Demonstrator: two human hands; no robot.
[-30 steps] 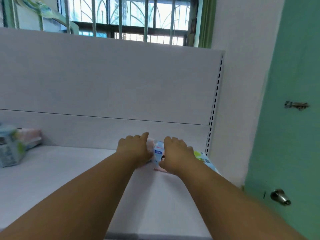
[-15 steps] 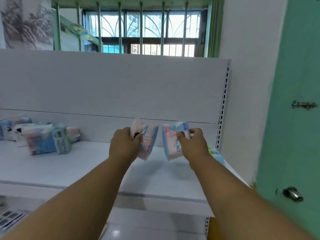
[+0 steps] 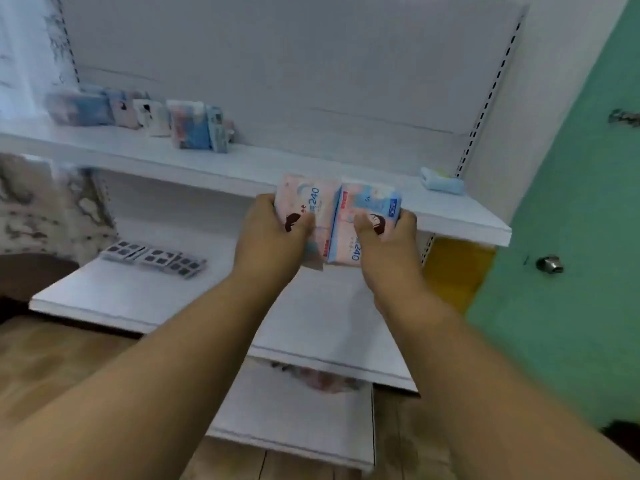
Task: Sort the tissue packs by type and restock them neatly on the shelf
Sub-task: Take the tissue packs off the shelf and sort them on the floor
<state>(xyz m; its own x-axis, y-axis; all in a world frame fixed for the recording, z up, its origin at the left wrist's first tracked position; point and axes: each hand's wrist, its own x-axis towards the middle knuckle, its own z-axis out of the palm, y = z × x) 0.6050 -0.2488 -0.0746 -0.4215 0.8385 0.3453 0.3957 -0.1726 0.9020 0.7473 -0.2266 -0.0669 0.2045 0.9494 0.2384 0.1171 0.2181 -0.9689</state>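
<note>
A: Forearms entered from the bottom edge, both bare. What did each hand hold?

B: The left hand [image 3: 273, 233] gripped a pink tissue pack [image 3: 308, 209], fingers curled behind it and thumb across its printed face. The right hand [image 3: 388, 244] gripped a pink-and-blue tissue pack [image 3: 367, 206] in the same manner.

A: How did the two packs stand to each other?

B: They were pressed side by side, long edges touching, printed faces toward the camera. Both were held in the air in front of the upper shelf [image 3: 467, 220], level with its front edge and above the middle shelf [image 3: 114, 296].

A: What lay on the shelves beyond the hands?

B: On the middle shelf, at left, lay a row of flat cards with dark squares [image 3: 156, 259]. Beneath it a lower shelf [image 3: 294, 417] projected, with a blurred pinkish item [image 3: 325, 381] at its back. On the upper shelf, a small blue folded pack [image 3: 441, 181] lay near the right upright, well apart from a row of tissue packs [image 3: 138, 116] standing at the far left.

A: And the surroundings?

B: A green door [image 3: 571, 237] with a metal knob [image 3: 549, 265] stood at right.
</note>
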